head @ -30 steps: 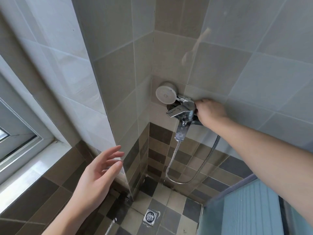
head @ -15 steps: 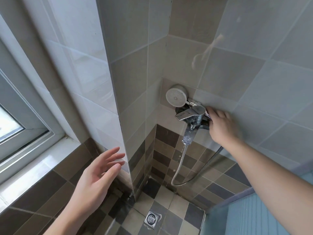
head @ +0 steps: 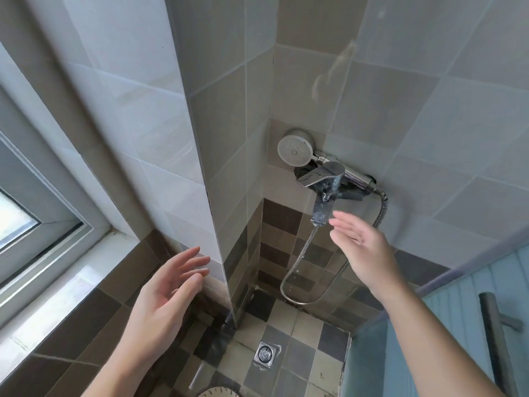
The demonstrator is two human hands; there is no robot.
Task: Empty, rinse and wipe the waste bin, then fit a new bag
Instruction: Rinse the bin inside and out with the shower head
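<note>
A chrome shower tap (head: 323,174) with a lever handle is fixed to the tiled wall, and a white shower head (head: 293,152) rests on it. Drops of water fall from the spout (head: 320,214). My right hand (head: 362,246) hangs open just below and right of the spout, holding nothing. My left hand (head: 164,299) is open in front of the tiled wall corner, fingers apart. A pale round rim (head: 219,392), possibly the waste bin, peeks in at the bottom edge; the rest of it is hidden.
A metal hose (head: 297,260) loops from the tap down to the wet checked floor, where a square drain (head: 265,353) sits. A window sill (head: 57,293) runs on the left. A blue glass door with a grey handle (head: 493,333) stands at the right.
My right hand has let go of the tap and dropped below the spout, now open. The view has tilted down a little. My left hand has barely moved.
</note>
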